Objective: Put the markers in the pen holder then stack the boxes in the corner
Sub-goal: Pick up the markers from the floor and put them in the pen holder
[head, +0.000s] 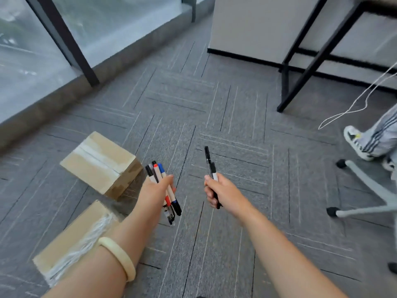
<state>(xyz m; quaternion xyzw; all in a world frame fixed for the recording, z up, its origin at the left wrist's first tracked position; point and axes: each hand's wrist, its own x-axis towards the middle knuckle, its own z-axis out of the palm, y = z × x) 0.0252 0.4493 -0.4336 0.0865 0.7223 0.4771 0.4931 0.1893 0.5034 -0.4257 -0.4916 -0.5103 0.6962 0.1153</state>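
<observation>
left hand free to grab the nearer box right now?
Probably not. The left hand is closed around a bundle of markers, so it has no free grip. The nearer box lies unobstructed on the carpet under that forearm.

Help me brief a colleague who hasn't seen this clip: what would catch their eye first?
Two bare arms reach out over grey carpet: the left hand grips a bunch of markers, the right hand holds two black markers. Two taped cardboard boxes lie apart on the floor at lower left, below the window.
</observation>
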